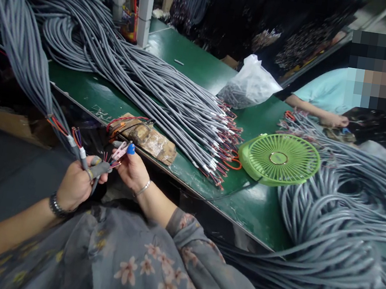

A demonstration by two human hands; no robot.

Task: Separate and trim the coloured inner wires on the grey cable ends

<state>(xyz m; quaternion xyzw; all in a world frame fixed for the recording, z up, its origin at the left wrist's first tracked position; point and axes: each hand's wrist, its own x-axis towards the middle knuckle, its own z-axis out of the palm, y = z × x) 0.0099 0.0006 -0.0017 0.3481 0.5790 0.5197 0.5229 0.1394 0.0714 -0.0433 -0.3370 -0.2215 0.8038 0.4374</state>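
Observation:
My left hand (78,183), with grey coverings on its fingertips, is closed around the end of a grey cable (84,162). Thin coloured wires (114,164) fan out from that end, between my two hands. In my right hand (134,172), a small pale pink clip-like piece (119,152) is pinched; its exact kind is unclear. Blue tape (131,148) wraps one right fingertip. Just above my left hand, other cable ends with white collars (82,152) and red, orange and dark wires hang from a thick grey bundle (31,40).
Many grey cables (146,71) lie across the green table (195,75), their wire ends toward the middle. A taped wooden block (147,138) rests at the near edge. Beyond are a green fan (279,159), a plastic bag (252,83), coiled cables (340,242) and another person's hand (335,120).

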